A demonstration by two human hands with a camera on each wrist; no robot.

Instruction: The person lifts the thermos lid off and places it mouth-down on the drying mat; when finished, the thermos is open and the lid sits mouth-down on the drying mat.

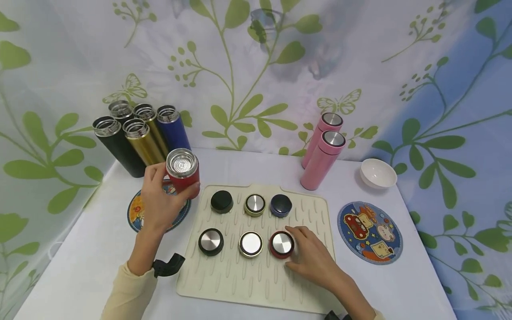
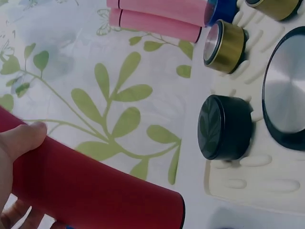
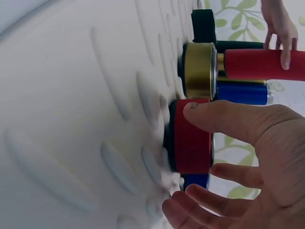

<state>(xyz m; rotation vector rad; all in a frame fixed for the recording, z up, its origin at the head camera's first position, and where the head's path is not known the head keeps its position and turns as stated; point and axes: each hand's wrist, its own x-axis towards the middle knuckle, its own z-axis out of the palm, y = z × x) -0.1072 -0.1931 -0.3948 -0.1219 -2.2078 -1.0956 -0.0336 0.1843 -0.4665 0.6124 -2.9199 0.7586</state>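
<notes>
My left hand [image 1: 162, 198] grips a lidless red thermos bottle [image 1: 185, 180], its steel mouth and strainer facing up. In the left wrist view, the bottle's red body [image 2: 105, 186] crosses the lower left. My right hand [image 1: 314, 255] is at a red lid [image 1: 282, 244] with a steel top, on a cream ribbed mat [image 1: 256, 291]. In the right wrist view, the thumb overlaps the red lid [image 3: 193, 138], and the other fingers are spread on its far side; firm contact is not clear. Left of it stand a gold lid [image 1: 251, 244] and a black lid [image 1: 210, 242].
Behind these are black [image 1: 222, 202], gold [image 1: 255, 204] and blue [image 1: 281, 205] lids. Several open bottles [image 1: 150, 146] stand at back left, two pink bottles [image 1: 322, 160] at back right. A white bowl [image 1: 378, 173] and round coaster [image 1: 370, 233] lie right; another coaster [image 1: 136, 212] lies left.
</notes>
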